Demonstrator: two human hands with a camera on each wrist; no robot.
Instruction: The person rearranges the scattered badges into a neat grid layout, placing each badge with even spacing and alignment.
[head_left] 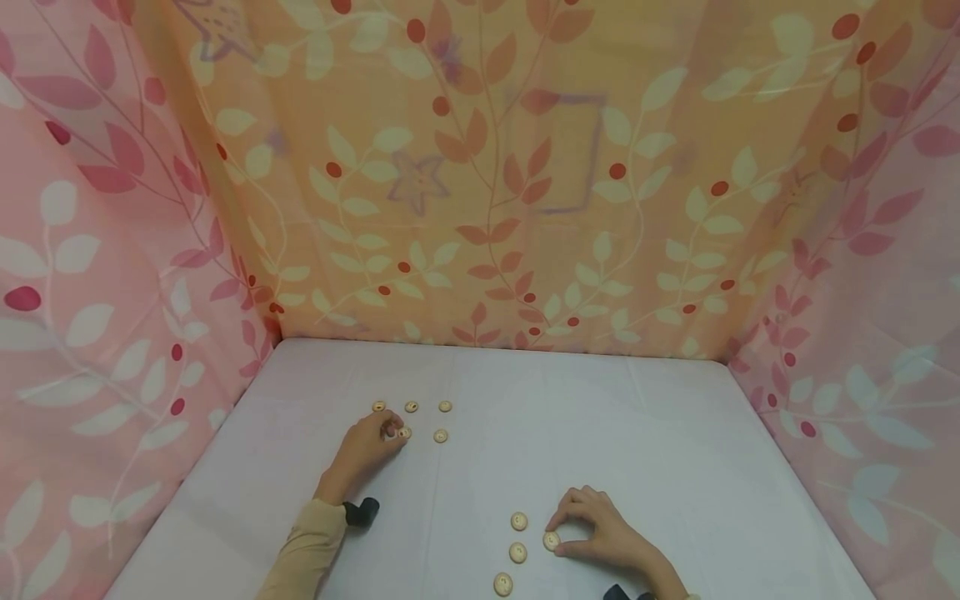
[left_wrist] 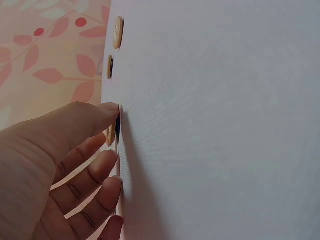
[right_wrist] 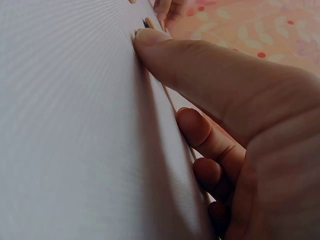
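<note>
My left hand is at the left group of round wooden discs, thumb and forefinger pinching one disc on the white table. In the left wrist view the left hand has its thumb at a disc's edge. Lower right, my right hand pinches another disc between thumb and forefinger. The right wrist view shows the right hand with its thumb tip against the table, its disc hidden. Three discs, the topmost one, lie left of that hand in a slanting column.
Beyond my left hand lie three discs in a row, the middle one among them, and another disc is to its right. Floral cloth stands behind and at both sides of the white table. Dark wrist devices are on both arms.
</note>
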